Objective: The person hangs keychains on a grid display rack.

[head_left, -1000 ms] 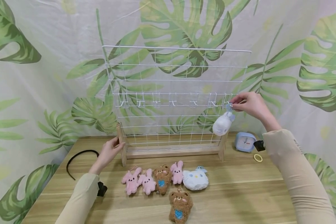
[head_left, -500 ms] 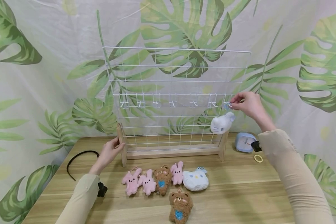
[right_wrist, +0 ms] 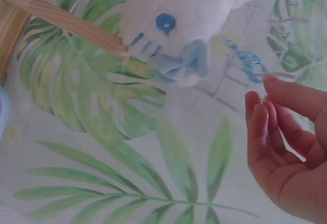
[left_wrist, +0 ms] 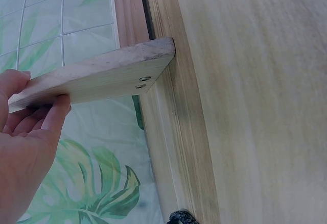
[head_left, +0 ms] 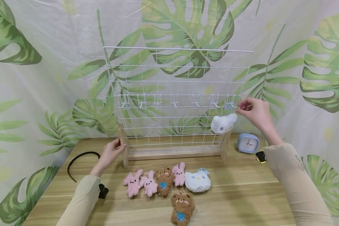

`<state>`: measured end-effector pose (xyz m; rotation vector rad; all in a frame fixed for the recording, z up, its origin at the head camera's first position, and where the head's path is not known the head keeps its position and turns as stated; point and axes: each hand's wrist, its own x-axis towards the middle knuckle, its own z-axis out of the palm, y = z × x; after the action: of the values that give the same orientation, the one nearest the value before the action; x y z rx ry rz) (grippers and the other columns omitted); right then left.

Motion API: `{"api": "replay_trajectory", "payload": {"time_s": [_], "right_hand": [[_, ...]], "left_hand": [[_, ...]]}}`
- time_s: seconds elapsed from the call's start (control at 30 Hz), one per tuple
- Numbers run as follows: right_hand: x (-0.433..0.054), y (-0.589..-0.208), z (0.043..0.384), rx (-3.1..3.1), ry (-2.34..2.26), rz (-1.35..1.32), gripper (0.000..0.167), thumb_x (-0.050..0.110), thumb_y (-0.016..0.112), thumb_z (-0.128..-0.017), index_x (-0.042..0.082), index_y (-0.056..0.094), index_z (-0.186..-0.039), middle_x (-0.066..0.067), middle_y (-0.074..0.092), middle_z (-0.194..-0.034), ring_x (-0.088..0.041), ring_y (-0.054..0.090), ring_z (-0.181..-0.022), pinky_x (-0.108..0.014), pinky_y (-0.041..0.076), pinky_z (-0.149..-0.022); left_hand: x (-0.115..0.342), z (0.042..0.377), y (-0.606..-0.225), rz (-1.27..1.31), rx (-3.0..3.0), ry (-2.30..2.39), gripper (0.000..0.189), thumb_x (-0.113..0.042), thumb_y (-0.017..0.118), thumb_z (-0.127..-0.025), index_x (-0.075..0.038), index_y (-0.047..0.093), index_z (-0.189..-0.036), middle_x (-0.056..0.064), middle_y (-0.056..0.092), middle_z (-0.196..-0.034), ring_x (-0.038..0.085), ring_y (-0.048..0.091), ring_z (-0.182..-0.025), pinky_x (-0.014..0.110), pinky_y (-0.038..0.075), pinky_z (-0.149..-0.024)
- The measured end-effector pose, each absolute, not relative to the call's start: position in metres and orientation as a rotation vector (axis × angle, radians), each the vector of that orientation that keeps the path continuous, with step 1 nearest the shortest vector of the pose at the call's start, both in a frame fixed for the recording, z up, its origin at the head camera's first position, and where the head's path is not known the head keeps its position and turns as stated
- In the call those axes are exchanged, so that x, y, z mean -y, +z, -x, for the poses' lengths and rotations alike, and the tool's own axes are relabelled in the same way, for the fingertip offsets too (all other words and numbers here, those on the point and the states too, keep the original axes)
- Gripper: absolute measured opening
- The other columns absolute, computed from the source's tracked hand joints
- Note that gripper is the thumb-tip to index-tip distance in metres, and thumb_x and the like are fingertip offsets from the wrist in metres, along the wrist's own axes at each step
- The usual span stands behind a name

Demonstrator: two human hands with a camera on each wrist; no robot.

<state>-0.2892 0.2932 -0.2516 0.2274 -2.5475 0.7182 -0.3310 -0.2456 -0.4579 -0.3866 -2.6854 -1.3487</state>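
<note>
My left hand (head_left: 112, 153) grips the left wooden support (left_wrist: 102, 73) of a white wire grid rack (head_left: 175, 81), thumb on one side and fingers on the other. A white plush cat keychain (head_left: 224, 123) with a blue bow (right_wrist: 186, 63) hangs tilted by its blue loop (right_wrist: 250, 63) at the rack's rightmost hook. Just right of that loop is my right hand (head_left: 255, 111), its thumb and fingertips close together with nothing between them. In the right wrist view the thumb tip sits right by the loop's end.
Several white hooks (head_left: 173, 104) line the grid. In front lie pink bunny plushes (head_left: 133, 185), brown bear plushes (head_left: 182, 207) and another white plush (head_left: 197, 182). A blue clock (head_left: 247, 143) stands at right, a black headband (head_left: 79, 157) lies at left.
The right hand has drawn back slightly to the right, letting go of the blue loop. The plush cat now hangs lower left of the hand, turned more sideways. The left hand stays on the support.
</note>
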Motion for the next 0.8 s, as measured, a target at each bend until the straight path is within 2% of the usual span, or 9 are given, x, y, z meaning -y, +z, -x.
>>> {"api": "replay_trajectory", "payload": {"time_s": [0.13, 0.2, 0.33, 0.53, 0.8], "right_hand": [[-0.291, -0.259, 0.263, 2.615, 0.666, -0.222, 0.018, 0.016, 0.074, -0.088, 0.001, 0.071, -0.098, -0.018, 0.073, -0.091, -0.023, 0.067, -0.08, -0.012, 0.048, -0.065], [-0.286, -0.266, 0.254, 2.693, 0.662, -0.278, 0.017, 0.018, 0.073, -0.089, 0.003, 0.072, -0.097, -0.015, 0.073, -0.09, -0.025, 0.068, -0.082, -0.018, 0.052, -0.067], [-0.271, -0.295, 0.249, 2.824, 0.697, -0.441, 0.01, 0.014, 0.073, -0.088, 0.006, 0.073, -0.093, -0.009, 0.073, -0.086, -0.018, 0.067, -0.078, -0.027, 0.057, -0.069], [-0.256, -0.37, 0.269, 2.955, 0.799, -0.6, 0.006, 0.013, 0.074, -0.086, 0.007, 0.073, -0.086, -0.003, 0.073, -0.08, -0.009, 0.064, -0.071, -0.022, 0.055, -0.064], [-0.247, -0.443, 0.289, 3.027, 0.909, -0.547, 0.006, 0.011, 0.076, -0.083, 0.007, 0.073, -0.082, -0.003, 0.073, -0.073, -0.003, 0.06, -0.061, -0.019, 0.052, -0.057]], "left_hand": [[0.244, 0.332, -0.457, 0.395, 2.69, -1.348, 0.063, -0.033, 0.05, -0.105, 0.008, 0.035, -0.149, 0.032, 0.049, -0.143, 0.047, 0.047, -0.134, 0.057, 0.046, -0.108], [0.244, 0.332, -0.456, 0.394, 2.695, -1.347, 0.062, -0.033, 0.05, -0.105, 0.007, 0.035, -0.15, 0.032, 0.049, -0.144, 0.047, 0.047, -0.135, 0.057, 0.046, -0.108], [0.244, 0.333, -0.455, 0.387, 2.706, -1.338, 0.061, -0.03, 0.05, -0.105, 0.008, 0.033, -0.151, 0.033, 0.048, -0.144, 0.047, 0.047, -0.135, 0.058, 0.047, -0.107], [0.245, 0.331, -0.455, 0.379, 2.701, -1.329, 0.062, -0.029, 0.051, -0.105, 0.009, 0.033, -0.15, 0.033, 0.049, -0.143, 0.048, 0.048, -0.134, 0.057, 0.046, -0.107], [0.244, 0.329, -0.455, 0.369, 2.705, -1.338, 0.063, -0.031, 0.05, -0.105, 0.008, 0.031, -0.151, 0.032, 0.049, -0.144, 0.047, 0.047, -0.134, 0.057, 0.046, -0.108]]}}
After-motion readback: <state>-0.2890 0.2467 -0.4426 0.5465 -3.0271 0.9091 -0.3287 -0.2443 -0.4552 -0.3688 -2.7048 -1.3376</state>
